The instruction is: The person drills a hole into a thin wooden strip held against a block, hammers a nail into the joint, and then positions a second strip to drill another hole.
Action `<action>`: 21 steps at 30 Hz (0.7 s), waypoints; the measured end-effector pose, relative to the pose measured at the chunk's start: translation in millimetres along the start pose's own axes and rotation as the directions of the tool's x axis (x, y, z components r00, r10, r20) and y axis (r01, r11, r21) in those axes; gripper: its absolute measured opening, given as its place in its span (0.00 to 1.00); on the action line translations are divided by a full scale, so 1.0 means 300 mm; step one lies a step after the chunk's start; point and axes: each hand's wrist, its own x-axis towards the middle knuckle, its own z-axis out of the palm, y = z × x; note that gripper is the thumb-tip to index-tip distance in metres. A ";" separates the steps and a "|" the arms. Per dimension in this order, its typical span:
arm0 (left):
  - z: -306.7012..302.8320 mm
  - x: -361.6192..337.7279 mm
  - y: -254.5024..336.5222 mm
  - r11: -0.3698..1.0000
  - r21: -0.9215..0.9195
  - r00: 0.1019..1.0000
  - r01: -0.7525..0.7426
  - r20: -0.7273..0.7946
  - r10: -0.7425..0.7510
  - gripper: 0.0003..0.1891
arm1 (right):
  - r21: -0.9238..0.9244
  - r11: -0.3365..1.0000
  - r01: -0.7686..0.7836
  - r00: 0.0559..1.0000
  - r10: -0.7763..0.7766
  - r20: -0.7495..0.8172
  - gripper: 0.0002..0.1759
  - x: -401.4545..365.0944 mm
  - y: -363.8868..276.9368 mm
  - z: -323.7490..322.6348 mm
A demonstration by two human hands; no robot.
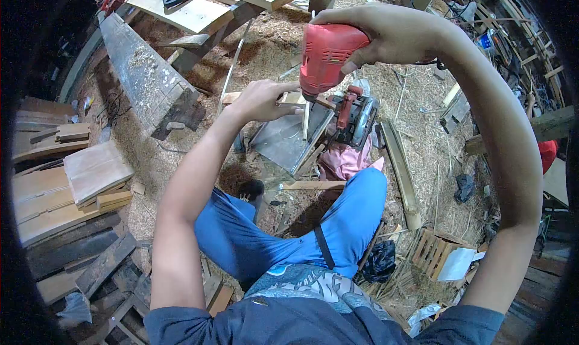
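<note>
The right hand (386,34) is closed tight round the grip of the red drill (325,56), whose nose points straight down. At about 8 o'clock from the drill, the left hand (259,101) pinches a small wooden piece (294,99) between thumb and curled fingers, right under the chuck. The bit itself is hidden, so it cannot be told whether it has entered the wood. A pale thin slat (306,121) runs down from the piece to a grey panel (280,143) at 6 o'clock.

The work looks best served by holding the drill plumb and pressing lightly, since the piece is small and likely to split or spin. The left fingers sit very near the chuck; gripping further out toward 9 o'clock would seem safer.

A circular saw (357,117) lies just beside the piece at 4 o'clock, above a pink cloth (344,161). Stacked planks (90,176) rest well apart at 8 o'clock, on the sawdust floor (422,134).
</note>
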 end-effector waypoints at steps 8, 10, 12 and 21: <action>-0.013 -0.002 0.007 0.999 -0.009 0.998 0.034 0.044 -0.034 0.31 | 0.022 0.994 -0.108 0.993 0.107 0.040 0.47 -0.003 -0.004 -0.006; -0.008 -0.001 0.007 1.000 -0.001 0.999 0.018 0.036 -0.018 0.32 | 0.069 0.998 0.000 1.000 0.000 0.004 0.47 -0.005 0.011 -0.003; -0.005 -0.001 0.007 1.000 -0.015 1.000 0.003 0.019 -0.003 0.31 | 0.067 0.998 -0.017 1.000 0.018 -0.006 0.47 -0.014 0.008 0.000; -0.005 0.008 0.016 1.000 0.020 0.999 0.015 0.047 -0.016 0.34 | 0.015 1.000 0.012 1.000 -0.012 -0.025 0.46 -0.025 0.006 0.009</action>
